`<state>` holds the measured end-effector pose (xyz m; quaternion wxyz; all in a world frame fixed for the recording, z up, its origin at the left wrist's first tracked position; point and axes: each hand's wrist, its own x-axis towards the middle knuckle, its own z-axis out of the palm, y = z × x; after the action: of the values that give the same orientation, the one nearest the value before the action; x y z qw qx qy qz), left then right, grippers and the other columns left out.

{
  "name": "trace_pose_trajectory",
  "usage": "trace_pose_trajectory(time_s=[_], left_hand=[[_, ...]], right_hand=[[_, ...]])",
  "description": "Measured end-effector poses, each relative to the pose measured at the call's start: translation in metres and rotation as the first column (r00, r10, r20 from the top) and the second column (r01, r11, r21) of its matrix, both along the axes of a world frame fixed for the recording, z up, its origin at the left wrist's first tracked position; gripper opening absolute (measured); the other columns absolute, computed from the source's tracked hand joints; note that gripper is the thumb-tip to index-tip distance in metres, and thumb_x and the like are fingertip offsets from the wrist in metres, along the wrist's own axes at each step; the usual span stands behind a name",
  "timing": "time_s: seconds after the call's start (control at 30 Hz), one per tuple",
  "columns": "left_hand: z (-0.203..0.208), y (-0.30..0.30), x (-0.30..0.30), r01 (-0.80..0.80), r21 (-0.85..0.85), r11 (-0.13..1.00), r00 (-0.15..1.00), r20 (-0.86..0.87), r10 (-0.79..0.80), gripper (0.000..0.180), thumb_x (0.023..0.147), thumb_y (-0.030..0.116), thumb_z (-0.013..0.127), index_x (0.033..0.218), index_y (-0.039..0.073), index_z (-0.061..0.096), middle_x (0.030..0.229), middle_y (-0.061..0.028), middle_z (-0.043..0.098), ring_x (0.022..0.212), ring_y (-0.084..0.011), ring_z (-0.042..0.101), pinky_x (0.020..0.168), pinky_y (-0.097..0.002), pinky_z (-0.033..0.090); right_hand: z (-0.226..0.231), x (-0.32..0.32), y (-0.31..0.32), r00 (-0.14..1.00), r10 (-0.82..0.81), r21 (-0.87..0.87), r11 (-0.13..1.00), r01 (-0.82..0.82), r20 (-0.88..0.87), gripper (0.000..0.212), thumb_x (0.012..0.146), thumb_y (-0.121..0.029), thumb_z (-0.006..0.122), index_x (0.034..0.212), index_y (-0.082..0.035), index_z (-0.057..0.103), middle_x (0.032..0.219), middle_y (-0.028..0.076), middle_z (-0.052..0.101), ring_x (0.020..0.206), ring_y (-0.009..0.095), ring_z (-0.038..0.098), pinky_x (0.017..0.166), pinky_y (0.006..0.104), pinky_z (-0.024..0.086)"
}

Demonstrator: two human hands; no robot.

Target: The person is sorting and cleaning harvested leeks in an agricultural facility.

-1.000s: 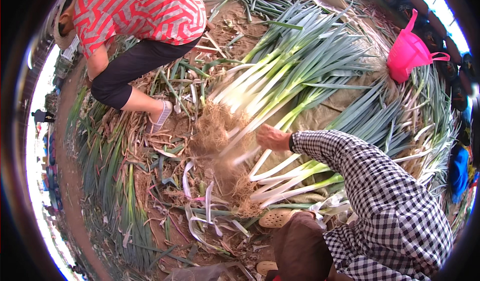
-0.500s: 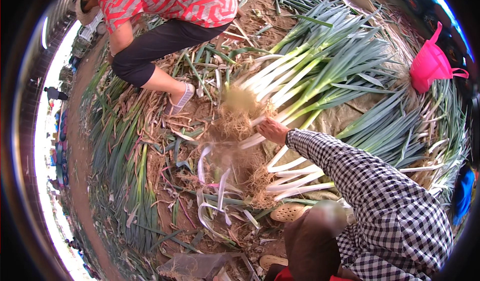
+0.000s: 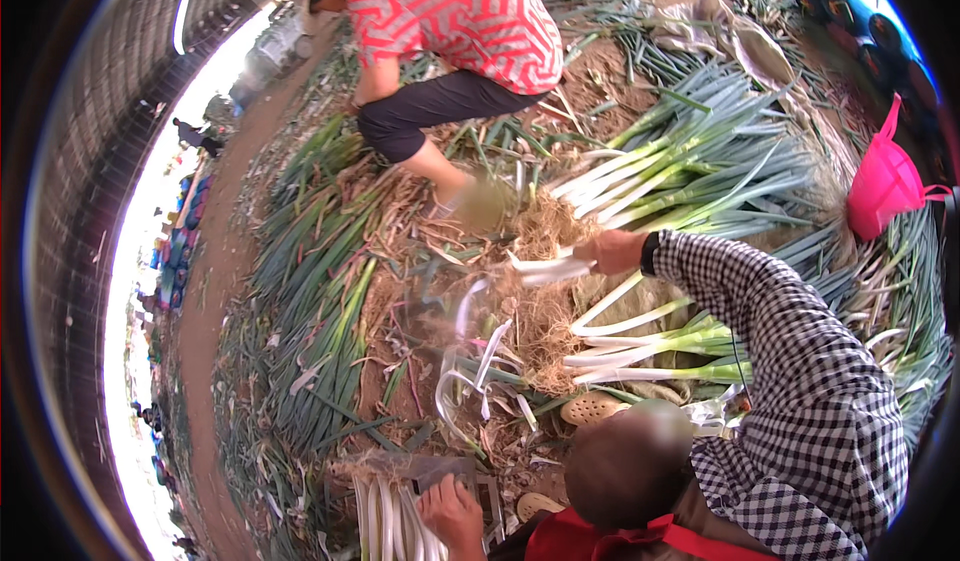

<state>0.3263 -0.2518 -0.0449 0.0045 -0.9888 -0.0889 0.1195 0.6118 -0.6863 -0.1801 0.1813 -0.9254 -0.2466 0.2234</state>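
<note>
My right hand (image 3: pixel 612 251), at the end of a black-and-white checked sleeve, is closed on white leek stalks (image 3: pixel 552 270). Their roots point left, over the rooty ends of the pile. My left hand (image 3: pixel 450 513) shows at the lower edge, fingers bent against a bunch of leeks (image 3: pixel 385 521); its grip is partly hidden. That bunch lies beside a clear plastic sheet (image 3: pixel 415 467) and a thin frame (image 3: pixel 490 509). Other leeks (image 3: pixel 650 353) lie just below my right hand, and a larger pile (image 3: pixel 700 156) spreads beyond it.
Across from me, a person in a red-patterned shirt (image 3: pixel 450 21) bends over leeks (image 3: pixel 335 291) on the left. White strips (image 3: pixel 487 356) and leaf scraps litter the soil. A pink basket (image 3: pixel 885 186) stands at right. My tan clogs (image 3: pixel 590 408) are near the pile.
The view has tilted, so the scene sits farther right. My left hand and the bunch beside it have come into view. My right hand has lifted leek stalks from the pile.
</note>
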Motion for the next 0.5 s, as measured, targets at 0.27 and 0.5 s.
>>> trace_pose_trajectory(time_s=[0.27, 0.5], left_hand=[[0.049, -0.073, 0.059, 0.421, -0.533, 0.734, 0.819, 0.571, -0.056, 0.046, 0.095, 0.022, 0.062, 0.132, -0.004, 0.050, 0.123, -0.0257, 0.059, 0.115, -0.0375, 0.059, 0.099, -0.0443, 0.046], [0.196, -0.181, 0.088, 0.686, -0.446, 0.575, 0.429, 0.886, 0.175, 0.098, 0.086, 0.027, 0.075, 0.154, -0.002, 0.010, 0.140, -0.0350, 0.042, 0.132, -0.0453, 0.044, 0.114, -0.0534, 0.029]], right_hand=[[0.308, -0.017, 0.037, 0.776, 0.091, 0.405, 0.812, -0.421, 0.624, 0.016, 0.093, -0.022, 0.063, 0.087, -0.006, 0.063, 0.079, 0.004, 0.063, 0.066, 0.019, 0.060, 0.064, 0.0371, 0.052], [0.530, -0.149, 0.132, 0.595, -0.261, 0.586, 0.670, -0.455, 0.760, 0.049, 0.079, -0.039, 0.077, 0.106, 0.000, 0.067, 0.088, 0.020, 0.071, 0.085, 0.033, 0.071, 0.077, 0.0432, 0.054]])
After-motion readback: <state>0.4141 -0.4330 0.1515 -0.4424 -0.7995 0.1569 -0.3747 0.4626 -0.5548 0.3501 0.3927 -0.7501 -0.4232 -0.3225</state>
